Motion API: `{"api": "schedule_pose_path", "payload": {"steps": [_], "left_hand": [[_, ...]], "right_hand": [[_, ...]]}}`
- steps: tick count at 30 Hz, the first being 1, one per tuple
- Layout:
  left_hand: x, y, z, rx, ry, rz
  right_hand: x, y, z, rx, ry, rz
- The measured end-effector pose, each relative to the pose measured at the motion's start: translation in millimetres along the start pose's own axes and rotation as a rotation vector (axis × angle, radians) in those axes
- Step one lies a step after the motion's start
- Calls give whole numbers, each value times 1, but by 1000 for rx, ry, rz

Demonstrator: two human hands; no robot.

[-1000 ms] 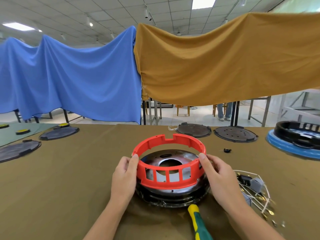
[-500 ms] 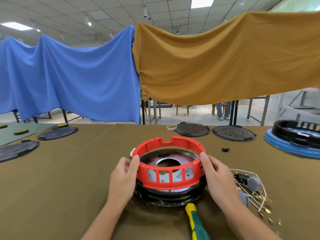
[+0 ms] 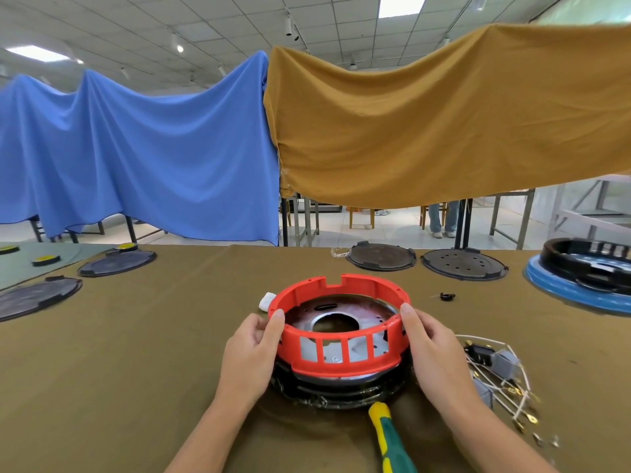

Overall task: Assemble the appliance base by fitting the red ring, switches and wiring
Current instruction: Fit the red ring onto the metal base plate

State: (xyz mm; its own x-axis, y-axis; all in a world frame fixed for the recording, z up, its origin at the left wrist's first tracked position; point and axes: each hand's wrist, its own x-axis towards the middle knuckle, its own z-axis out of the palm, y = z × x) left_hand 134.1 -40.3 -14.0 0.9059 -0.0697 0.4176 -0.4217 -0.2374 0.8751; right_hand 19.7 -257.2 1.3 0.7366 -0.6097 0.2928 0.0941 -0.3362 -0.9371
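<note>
Head: 2 hands (left point(image 3: 251, 349), right point(image 3: 433, 349)) grip 1 red ring point(image 3: 341, 353).

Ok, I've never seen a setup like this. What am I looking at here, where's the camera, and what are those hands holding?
There is no machine here: a person works with two bare hands, and the single picture comes from a camera worn on their head, looking forward and down. The left hand and right hand grip opposite sides of the red ring, which sits on top of the round black and metal appliance base; whether it is fully seated I cannot tell. Both rest on a table covered in brown cloth. A screwdriver with a green and yellow handle lies in front of the base, and a bundle of wiring with small grey switches lies to the right. Dark round plates lie further back.
</note>
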Motion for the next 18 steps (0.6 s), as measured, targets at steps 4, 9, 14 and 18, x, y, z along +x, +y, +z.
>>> {"api": "schedule_pose_path", "payload": {"steps": [4, 9, 14, 18], "left_hand": [[1, 0, -2, 3, 2, -21], [0, 3, -1, 11, -12, -32], [-1, 6, -3, -74, -53, 41], [-4, 11, -3, -92, -25, 49]], "right_hand": [[-1, 1, 1, -39, 19, 5], [0, 0, 1, -98, 58, 0], [0, -3, -2, -65, 77, -28], [-2, -6, 1, -65, 43, -34]]}}
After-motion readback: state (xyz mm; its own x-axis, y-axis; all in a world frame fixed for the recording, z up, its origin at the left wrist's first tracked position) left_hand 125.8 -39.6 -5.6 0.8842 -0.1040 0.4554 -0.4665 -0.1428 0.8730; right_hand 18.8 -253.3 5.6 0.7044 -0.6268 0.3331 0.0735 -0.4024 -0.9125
